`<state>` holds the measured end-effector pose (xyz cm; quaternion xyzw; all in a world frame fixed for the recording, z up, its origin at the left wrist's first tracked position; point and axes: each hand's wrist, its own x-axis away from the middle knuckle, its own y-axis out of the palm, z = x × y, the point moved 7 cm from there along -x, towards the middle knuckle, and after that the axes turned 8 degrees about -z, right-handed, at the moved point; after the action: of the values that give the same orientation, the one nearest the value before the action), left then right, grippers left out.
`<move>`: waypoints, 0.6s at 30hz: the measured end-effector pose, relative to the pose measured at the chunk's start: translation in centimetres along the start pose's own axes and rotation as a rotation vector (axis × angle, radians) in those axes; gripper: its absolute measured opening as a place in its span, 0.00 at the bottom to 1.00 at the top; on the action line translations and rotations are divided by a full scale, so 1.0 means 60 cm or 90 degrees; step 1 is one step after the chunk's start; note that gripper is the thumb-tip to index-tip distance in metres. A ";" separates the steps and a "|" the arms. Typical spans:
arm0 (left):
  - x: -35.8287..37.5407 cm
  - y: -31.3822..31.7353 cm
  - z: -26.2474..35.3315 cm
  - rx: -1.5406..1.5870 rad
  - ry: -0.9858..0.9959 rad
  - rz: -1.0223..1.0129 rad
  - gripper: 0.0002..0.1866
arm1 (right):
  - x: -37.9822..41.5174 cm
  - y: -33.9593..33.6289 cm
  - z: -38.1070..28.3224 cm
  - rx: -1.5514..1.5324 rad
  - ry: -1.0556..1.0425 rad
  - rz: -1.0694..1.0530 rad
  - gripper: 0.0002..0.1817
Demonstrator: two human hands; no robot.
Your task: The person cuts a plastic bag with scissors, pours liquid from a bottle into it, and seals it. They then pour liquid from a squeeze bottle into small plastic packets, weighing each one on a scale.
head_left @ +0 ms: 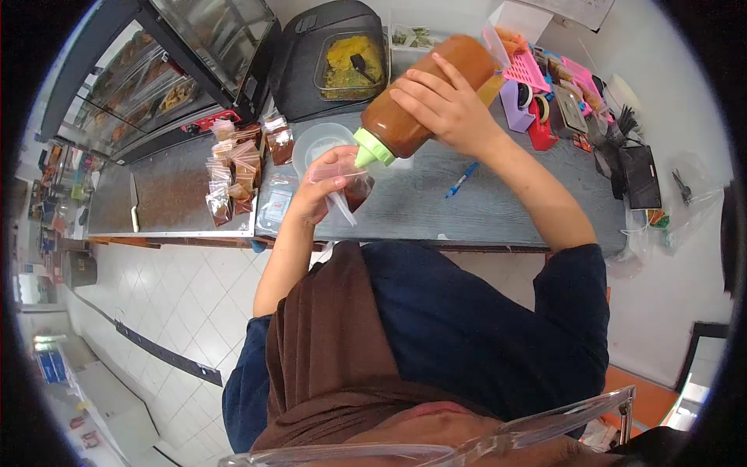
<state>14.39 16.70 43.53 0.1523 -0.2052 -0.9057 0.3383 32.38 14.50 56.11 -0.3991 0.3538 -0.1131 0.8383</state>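
Note:
A large squeeze bottle (412, 101) of brown sauce, with a light green nozzle cap, is tilted downward to the left. My right hand (443, 105) is wrapped round its upper side. The nozzle points into the mouth of a small clear plastic bag (357, 191), which has dark brown sauce at its bottom. My left hand (319, 187) holds this bag by its top edge, fingers closed on the plastic. Behind my left hand stands a round translucent container (311, 140). Filled sauce bags (233, 175) lie in a pile to the left.
A knife (135, 204) lies at the left of the counter near a glass display case (156, 78). A glass dish of yellow food (350, 68) sits at the back. A blue pen (462, 180) lies right of the bag. Tape dispensers (541, 128) and baskets stand at the right.

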 end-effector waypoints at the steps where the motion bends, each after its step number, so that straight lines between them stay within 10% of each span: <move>1: -0.003 -0.002 -0.002 0.009 0.001 0.005 0.34 | 0.006 0.014 0.002 -0.041 0.035 -0.037 0.27; 10: -0.007 -0.082 0.010 -0.273 0.062 0.144 0.35 | 0.146 0.196 0.006 -0.502 0.626 0.006 0.48; 18: 0.046 -0.225 -0.051 -0.763 0.076 0.250 0.35 | 0.255 0.225 -0.022 -0.514 0.711 0.284 0.54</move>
<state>6.24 23.27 34.10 -0.0535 0.3325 -0.7746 0.5354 41.29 15.36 37.76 -0.4785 0.8166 0.0134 0.3225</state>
